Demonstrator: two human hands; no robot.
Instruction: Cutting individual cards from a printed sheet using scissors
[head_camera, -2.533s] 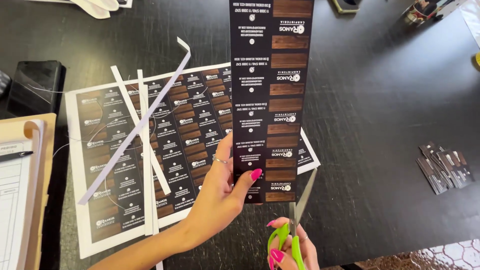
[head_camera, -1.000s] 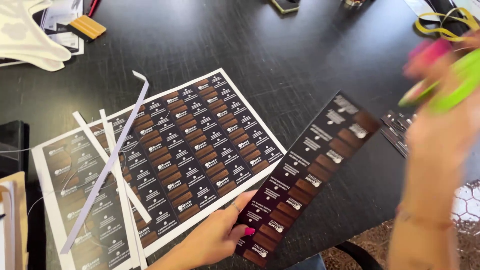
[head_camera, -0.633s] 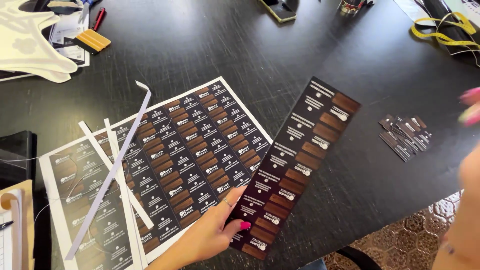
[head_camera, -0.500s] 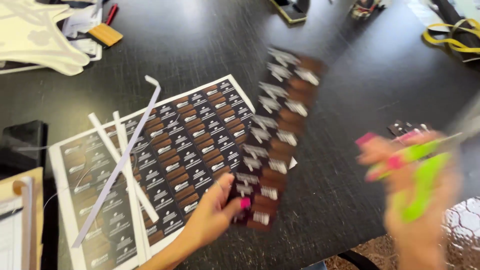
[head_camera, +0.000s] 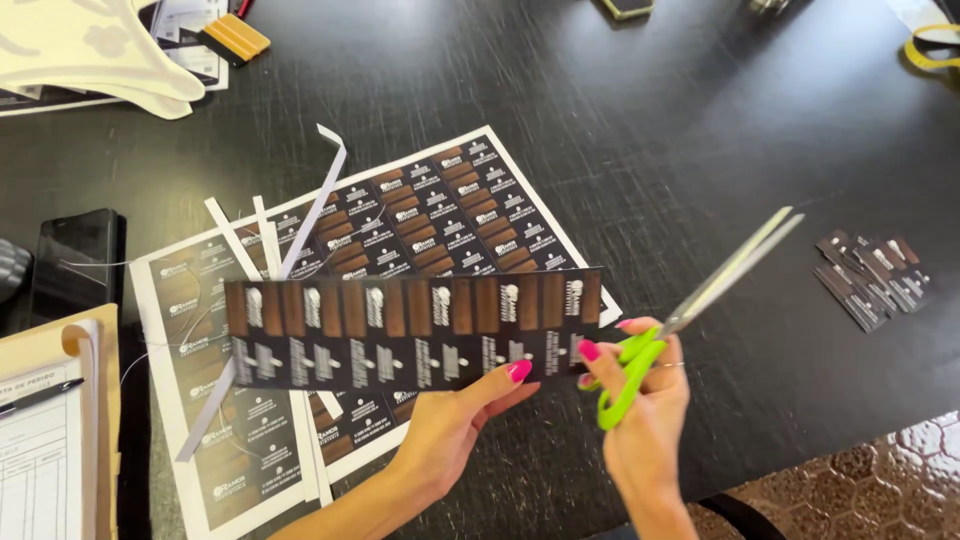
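While I log from afar, largest first: black worktop (head_camera: 640, 120); printed label sheet (head_camera: 450, 215), my landmark, flat on it. Cut label strip (head_camera: 410, 330) held level just over the sheet's near half, left hand (head_camera: 455, 430) grip pinching its lower edge. Right hand (head_camera: 645, 420) grip clenched on green scissors (head_camera: 690, 310), blades parted, beside the sheet. Risk, I judge: the one-point pinch lets the strip sag, skewing cuts.
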